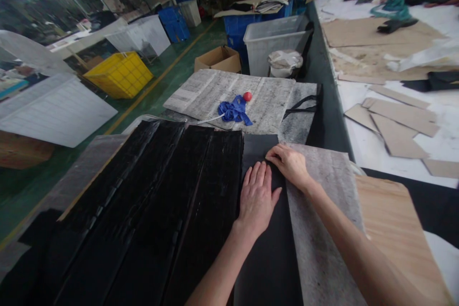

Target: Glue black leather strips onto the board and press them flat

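Observation:
A long matte black strip of sheet material (268, 258) lies lengthwise in front of me. My left hand (256, 196) rests flat on it, fingers stretched forward and thumb apart. At the strip's right edge, near the far end, the fingers of my right hand (289, 162) are pinched together on the black material. What exactly sits between those fingertips is partly hidden. Several wide, glossy black strips (186, 177) lie side by side to the left, close against the matte one. Beneath the matte strip, a grey, stained board (319, 210) shows on the right.
Beyond the strips, a blue cloth (234, 110) and a red ball (247, 96) lie on another grey board (201, 88). A wooden board (390, 220) is at right, below a white table with cardboard pieces (398, 134). A yellow crate (122, 74) stands on the green floor.

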Available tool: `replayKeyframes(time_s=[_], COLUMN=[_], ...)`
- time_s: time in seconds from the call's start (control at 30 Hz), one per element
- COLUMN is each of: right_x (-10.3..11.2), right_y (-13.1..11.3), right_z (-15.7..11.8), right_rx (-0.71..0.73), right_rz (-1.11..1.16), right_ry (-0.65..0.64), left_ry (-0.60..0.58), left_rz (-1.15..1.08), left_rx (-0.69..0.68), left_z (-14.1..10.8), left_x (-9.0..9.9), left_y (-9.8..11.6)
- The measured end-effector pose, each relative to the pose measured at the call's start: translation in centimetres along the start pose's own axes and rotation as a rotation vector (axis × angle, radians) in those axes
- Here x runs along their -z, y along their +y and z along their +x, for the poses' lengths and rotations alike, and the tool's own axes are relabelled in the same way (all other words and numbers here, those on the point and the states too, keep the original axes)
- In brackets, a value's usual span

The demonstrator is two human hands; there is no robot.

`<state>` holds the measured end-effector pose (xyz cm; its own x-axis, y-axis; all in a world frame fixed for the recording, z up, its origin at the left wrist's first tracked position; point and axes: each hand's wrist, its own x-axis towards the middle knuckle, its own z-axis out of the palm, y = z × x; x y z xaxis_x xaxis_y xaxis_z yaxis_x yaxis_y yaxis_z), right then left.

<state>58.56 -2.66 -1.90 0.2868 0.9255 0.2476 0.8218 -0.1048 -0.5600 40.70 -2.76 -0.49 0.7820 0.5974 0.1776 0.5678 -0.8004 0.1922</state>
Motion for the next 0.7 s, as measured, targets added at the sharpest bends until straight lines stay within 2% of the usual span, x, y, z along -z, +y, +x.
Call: replayKeyframes(time_s=[0.27,0.7], right_x=[0.12,0.07], right_y=[0.15,-0.47], right_z=[0.15,0.28], right_rx=[-0.052,-0.131], right_rz=[0.09,0.077], right_ry=[0.044,0.049], left_ry=[0.026,0.037], left_rz=[0.02,0.04], left_rx=[-0.015,-0.012], left_z=[0.36,0.24], left_x=[-0.55,-0.7], left_y=[0.05,0.03])
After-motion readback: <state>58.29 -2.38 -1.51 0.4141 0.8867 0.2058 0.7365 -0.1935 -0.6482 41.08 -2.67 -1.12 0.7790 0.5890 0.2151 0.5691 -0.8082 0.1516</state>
